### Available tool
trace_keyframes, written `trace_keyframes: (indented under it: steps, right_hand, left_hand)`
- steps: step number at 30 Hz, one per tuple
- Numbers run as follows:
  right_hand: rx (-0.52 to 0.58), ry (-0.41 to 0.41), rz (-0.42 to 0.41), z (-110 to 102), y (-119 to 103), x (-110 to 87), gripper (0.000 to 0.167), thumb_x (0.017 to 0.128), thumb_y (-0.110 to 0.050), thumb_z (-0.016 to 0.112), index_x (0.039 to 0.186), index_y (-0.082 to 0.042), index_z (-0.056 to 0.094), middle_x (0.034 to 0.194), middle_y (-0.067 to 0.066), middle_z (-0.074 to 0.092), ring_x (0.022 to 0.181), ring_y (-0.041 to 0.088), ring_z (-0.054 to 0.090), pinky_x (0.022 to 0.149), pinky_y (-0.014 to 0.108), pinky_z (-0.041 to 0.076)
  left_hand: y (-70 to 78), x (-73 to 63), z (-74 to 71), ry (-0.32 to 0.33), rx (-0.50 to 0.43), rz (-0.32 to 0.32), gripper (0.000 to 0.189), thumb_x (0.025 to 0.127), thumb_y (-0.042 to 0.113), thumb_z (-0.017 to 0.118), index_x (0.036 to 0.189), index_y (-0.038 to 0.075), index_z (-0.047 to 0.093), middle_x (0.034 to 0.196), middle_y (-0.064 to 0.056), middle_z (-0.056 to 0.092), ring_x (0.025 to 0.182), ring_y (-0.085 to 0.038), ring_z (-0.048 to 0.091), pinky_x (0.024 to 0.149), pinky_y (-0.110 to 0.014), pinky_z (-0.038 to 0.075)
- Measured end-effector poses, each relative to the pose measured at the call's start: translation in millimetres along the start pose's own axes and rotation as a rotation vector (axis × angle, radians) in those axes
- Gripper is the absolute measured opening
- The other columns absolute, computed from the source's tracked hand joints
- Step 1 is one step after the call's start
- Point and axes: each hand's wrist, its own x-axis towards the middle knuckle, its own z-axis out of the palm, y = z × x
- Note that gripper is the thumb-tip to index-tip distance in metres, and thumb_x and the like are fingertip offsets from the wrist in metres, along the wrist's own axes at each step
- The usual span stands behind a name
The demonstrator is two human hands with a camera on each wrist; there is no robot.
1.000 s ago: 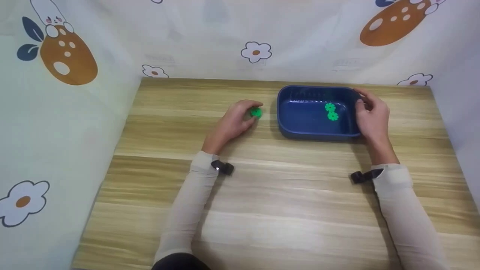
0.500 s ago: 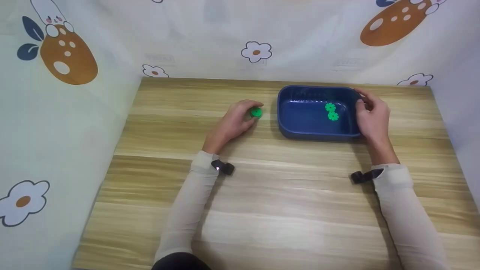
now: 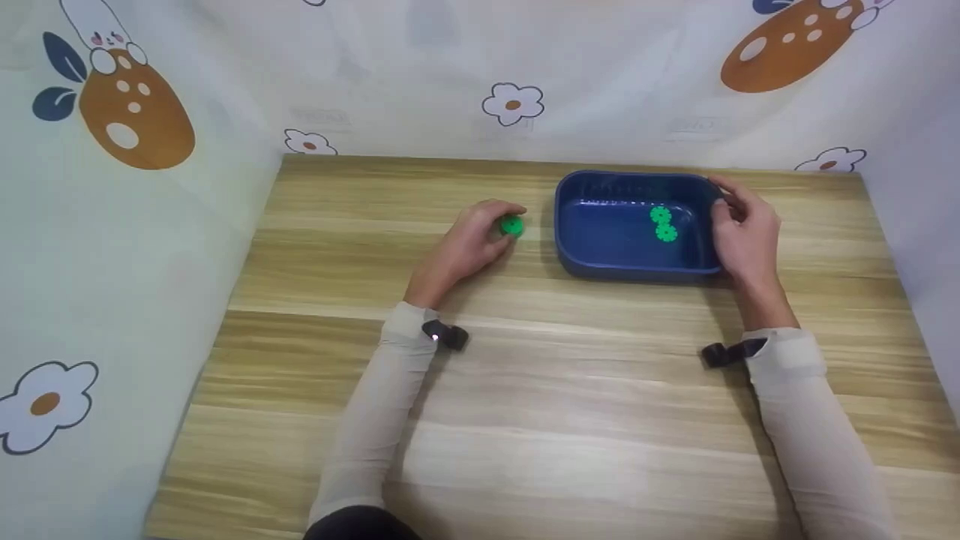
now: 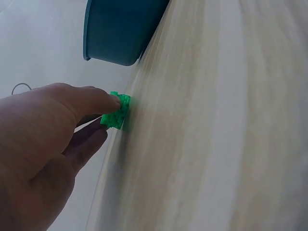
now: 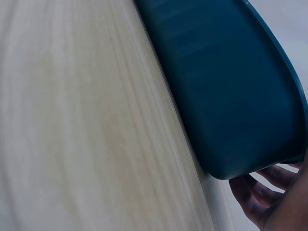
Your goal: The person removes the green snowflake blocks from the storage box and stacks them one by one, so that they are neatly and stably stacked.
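Note:
My left hand (image 3: 469, 241) pinches a small stack of green notched plastic discs (image 4: 115, 111) between thumb and fingers, low over the wooden tabletop. From the head view only the top disc of it shows. To its right stands a dark blue rectangular bin (image 3: 637, 269), a short gap away. Two more green notched discs (image 3: 666, 232) lie on the bin's floor, toward its right side, edges together. At the bin's right end my right hand (image 3: 752, 232) grips the wall, thumb at the rim. In the right wrist view, its fingers (image 5: 248, 199) reach around the outside corner.
The wooden table (image 3: 555, 420) runs up to a pale patterned wall covering (image 3: 420, 90) close behind the bin. Similar covering closes off the left side, and a plain pale wall (image 3: 922, 187) stands at the right. A small black camera (image 3: 450, 335) sits on the left wrist.

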Motion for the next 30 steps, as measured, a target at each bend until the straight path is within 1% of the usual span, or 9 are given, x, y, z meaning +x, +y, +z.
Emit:
trace_keyframes:
  steps: [9,17,19,23,26,30]
  right_hand:
    - [-0.003,-0.006,0.002,-0.1,-0.3,0.1,0.039,0.108,-0.019,0.053,0.14,-0.022,0.074,0.142,0.01,0.073,0.108,0.002,0.068,0.094,0.016,0.051]
    - [-0.003,-0.007,0.016,0.6,1.1,0.7,0.04,0.108,-0.02,0.052,0.141,-0.024,0.074,0.144,0.009,0.072,0.112,0.006,0.069,0.096,0.018,0.052]
    - [-0.003,-0.006,0.016,0.5,1.5,0.9,0.04,0.108,-0.02,0.052,0.141,-0.024,0.074,0.144,0.009,0.072,0.111,0.006,0.069,0.096,0.018,0.052]
    - [-0.008,-0.004,0.013,0.3,2.1,1.4,0.04,0.108,-0.02,0.053,0.141,-0.023,0.074,0.143,0.009,0.073,0.11,0.006,0.07,0.095,0.018,0.052]
    - [-0.01,-0.012,0.018,0.0,1.7,1.2,0.04,0.108,-0.02,0.052,0.142,-0.023,0.073,0.145,0.008,0.072,0.114,0.01,0.07,0.097,0.019,0.053]
    - [-0.007,-0.02,0.025,-0.3,0.8,1.2,0.04,0.109,-0.02,0.052,0.143,-0.022,0.073,0.146,0.007,0.071,0.12,0.015,0.07,0.101,0.022,0.054]
  left_hand:
    - [0.6,-0.4,0.1,0.02,0.001,0.011,0.042,0.099,0.002,0.073,0.14,0.003,0.068,0.14,-0.014,0.071,0.132,-0.027,0.065,0.118,-0.036,0.051]
    - [0.0,-0.7,1.0,0.029,-0.014,0.038,0.039,0.099,0.001,0.073,0.137,-0.001,0.069,0.136,-0.016,0.072,0.126,-0.028,0.067,0.113,-0.037,0.054]
    - [0.6,-0.6,1.5,0.032,-0.011,0.036,0.038,0.099,0.003,0.073,0.137,0.0,0.069,0.137,-0.015,0.072,0.127,-0.027,0.067,0.113,-0.037,0.054]
    - [4.4,0.7,1.8,0.04,0.011,0.03,0.036,0.102,0.009,0.072,0.137,0.003,0.07,0.139,-0.012,0.072,0.133,-0.027,0.064,0.116,-0.037,0.052]
    - [9.3,1.8,1.3,0.05,0.03,0.03,0.034,0.104,0.011,0.069,0.137,0.005,0.071,0.141,-0.01,0.071,0.137,-0.027,0.061,0.119,-0.038,0.05]
    - [18.0,4.3,0.6,0.071,0.028,0.036,0.032,0.105,0.012,0.067,0.136,0.006,0.071,0.142,-0.008,0.071,0.141,-0.027,0.06,0.123,-0.039,0.046]
